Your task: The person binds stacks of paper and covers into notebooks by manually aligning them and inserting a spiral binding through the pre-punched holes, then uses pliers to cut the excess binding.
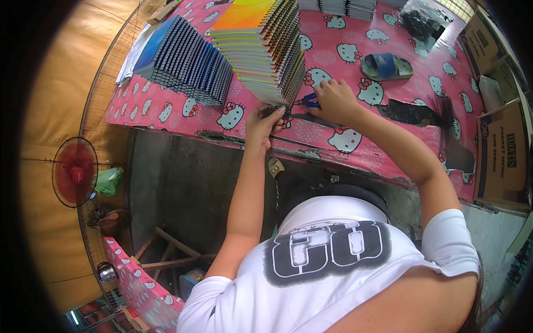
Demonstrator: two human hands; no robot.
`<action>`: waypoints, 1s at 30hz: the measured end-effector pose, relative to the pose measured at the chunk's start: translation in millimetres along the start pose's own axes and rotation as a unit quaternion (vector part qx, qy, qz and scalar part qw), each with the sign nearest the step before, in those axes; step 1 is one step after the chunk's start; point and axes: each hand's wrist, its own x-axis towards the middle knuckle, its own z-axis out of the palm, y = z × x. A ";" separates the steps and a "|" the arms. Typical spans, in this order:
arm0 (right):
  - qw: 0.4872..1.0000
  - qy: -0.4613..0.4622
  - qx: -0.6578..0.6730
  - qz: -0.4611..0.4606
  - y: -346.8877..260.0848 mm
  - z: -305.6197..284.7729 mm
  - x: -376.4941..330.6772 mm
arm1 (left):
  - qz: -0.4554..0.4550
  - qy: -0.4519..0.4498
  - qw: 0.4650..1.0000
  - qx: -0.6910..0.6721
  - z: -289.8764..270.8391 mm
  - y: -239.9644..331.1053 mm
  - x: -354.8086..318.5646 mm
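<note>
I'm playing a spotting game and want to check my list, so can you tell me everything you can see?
yellow-and-orange notebooks: one tall stack, mid-table
blue notebooks: one stack, left of the yellow-and-orange notebooks
blue-handled tool: one, in the right hand
table cover: one, pink with cartoon cats, on the table
slipper: one, blue and grey, right of the stacks
plastic bag: one, clear with dark contents, far right
cardboard boxes: several, brown, right edge
fan: one, red, left
green bag: one, green, beside the fan
shirt: one, white, on the person
left hand: one, bare, at the yellow-and-orange stack's bottom
right hand: one, bare, above the table
Dark rims: too unclear to count.
</note>
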 end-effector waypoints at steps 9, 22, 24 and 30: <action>0.999 -0.027 0.021 -0.025 -3.7 -0.1 5.4 | 0.042 -0.008 0.999 0.025 7.8 -1.6 -1.0; 0.997 0.067 0.025 -0.041 14.0 14.7 -1.8 | 0.029 0.037 0.999 0.013 5.0 -0.3 -5.1; 0.993 0.101 0.014 -0.060 11.2 19.7 -0.1 | 0.040 0.025 0.998 0.033 12.7 4.9 -8.9; 0.982 -0.175 0.071 0.004 -12.4 -8.1 12.4 | 0.101 0.018 0.992 0.069 14.1 -4.4 -6.7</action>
